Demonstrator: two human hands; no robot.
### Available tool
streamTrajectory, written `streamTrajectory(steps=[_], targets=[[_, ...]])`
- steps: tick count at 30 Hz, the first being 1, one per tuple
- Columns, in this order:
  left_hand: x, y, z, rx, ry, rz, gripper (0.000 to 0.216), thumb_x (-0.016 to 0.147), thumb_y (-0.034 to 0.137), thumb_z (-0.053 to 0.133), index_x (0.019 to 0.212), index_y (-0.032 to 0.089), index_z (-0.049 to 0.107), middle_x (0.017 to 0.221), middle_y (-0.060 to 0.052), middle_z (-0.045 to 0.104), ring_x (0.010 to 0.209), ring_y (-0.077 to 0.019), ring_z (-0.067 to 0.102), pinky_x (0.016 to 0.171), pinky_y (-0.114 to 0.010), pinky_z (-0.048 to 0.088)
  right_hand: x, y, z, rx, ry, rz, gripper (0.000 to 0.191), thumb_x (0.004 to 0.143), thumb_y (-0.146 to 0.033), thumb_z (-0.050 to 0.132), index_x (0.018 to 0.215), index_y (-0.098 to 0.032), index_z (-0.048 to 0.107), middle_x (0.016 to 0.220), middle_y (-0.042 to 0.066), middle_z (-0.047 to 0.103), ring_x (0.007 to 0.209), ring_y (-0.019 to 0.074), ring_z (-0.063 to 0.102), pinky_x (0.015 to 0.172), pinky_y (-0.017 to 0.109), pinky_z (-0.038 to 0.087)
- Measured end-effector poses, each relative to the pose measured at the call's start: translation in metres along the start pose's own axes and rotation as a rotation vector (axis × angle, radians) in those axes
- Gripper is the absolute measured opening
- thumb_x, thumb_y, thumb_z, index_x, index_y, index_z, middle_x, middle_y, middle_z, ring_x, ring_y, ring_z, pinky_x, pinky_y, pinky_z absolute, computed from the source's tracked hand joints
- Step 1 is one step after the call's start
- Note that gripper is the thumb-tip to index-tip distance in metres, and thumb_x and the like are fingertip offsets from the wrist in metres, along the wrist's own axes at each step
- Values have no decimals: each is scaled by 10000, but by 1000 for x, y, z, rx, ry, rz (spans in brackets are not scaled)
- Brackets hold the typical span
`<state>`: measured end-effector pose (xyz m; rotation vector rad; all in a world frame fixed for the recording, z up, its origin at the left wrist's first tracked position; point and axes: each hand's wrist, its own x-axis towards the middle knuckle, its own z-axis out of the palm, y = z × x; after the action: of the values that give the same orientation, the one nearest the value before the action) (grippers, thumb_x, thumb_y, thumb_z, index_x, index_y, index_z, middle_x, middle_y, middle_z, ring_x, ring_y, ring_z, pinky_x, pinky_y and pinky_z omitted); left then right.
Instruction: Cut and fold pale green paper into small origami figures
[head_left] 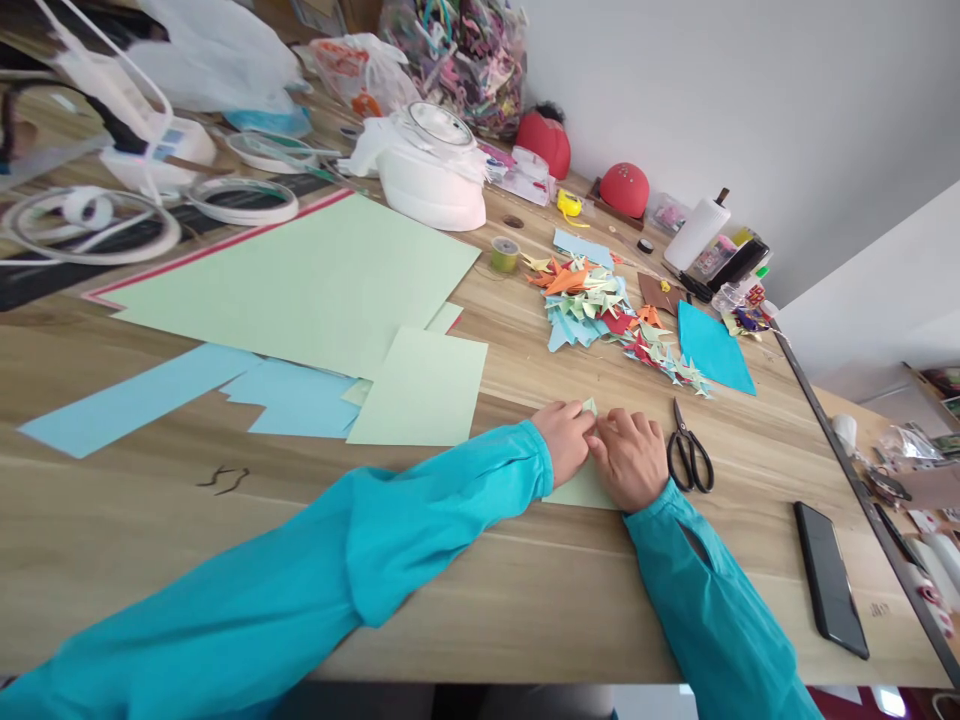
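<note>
Both my hands rest together on a small pale green paper piece (579, 488) lying on the wooden table (525, 590). My left hand (564, 440) has its fingers curled and pinches the paper's upper corner. My right hand (631, 457) lies over the paper beside it, fingers bent and pressing the same fold. A folded tip of the paper (590, 405) sticks up between the fingertips. Both arms wear teal sleeves.
Black scissors (690, 455) lie just right of my right hand. A black phone (830, 578) sits near the right edge. A pile of folded paper shapes (600, 305) and a teal sheet (712, 350) lie beyond. Large green sheets (315, 280) and blue sheets (142, 400) cover the left. Tape rolls and bags crowd the back.
</note>
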<state>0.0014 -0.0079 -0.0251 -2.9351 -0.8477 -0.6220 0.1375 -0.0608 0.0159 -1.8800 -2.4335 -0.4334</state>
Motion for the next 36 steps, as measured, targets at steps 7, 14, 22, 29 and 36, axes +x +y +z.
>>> streamTrajectory(steps=[7, 14, 22, 29, 36], targets=[[2, -2, 5, 22, -117, 23, 169, 809, 193, 490, 793, 142, 650, 1019, -92, 605, 981, -241, 458, 761, -376, 368, 13, 4, -3, -14, -50, -16, 500, 909, -528, 206, 976, -245, 613, 917, 53, 542, 807, 199, 419, 685, 329, 212], [5, -3, 1, 76, -167, 16, 256, 842, 158, 403, 843, 138, 658, 853, -83, 629, 924, -225, 469, 750, -355, 364, 26, 4, -4, -52, -70, -1, 541, 918, -518, 164, 929, -228, 621, 890, 49, 525, 755, 176, 416, 656, 317, 186], [2, 4, -5, 97, -162, -3, 188, 798, 162, 482, 833, 146, 667, 972, -110, 613, 966, -247, 469, 752, -370, 361, 18, 5, -1, -6, -28, -10, 475, 908, -522, 226, 1072, -254, 582, 950, 57, 531, 821, 202, 411, 678, 320, 221], [0, 5, -3, 62, -122, -10, 188, 794, 170, 502, 837, 144, 683, 1063, -123, 584, 999, -263, 463, 760, -380, 370, 1, 1, -2, 31, -14, -8, 461, 913, -505, 244, 1117, -250, 571, 985, 59, 534, 867, 206, 416, 710, 329, 246], [4, 0, 4, 89, -202, 12, 171, 774, 182, 525, 836, 132, 675, 983, -110, 617, 974, -240, 466, 790, -356, 379, 17, 4, -1, 25, -35, 16, 461, 914, -509, 229, 1102, -268, 575, 954, 52, 530, 834, 200, 416, 697, 322, 238]])
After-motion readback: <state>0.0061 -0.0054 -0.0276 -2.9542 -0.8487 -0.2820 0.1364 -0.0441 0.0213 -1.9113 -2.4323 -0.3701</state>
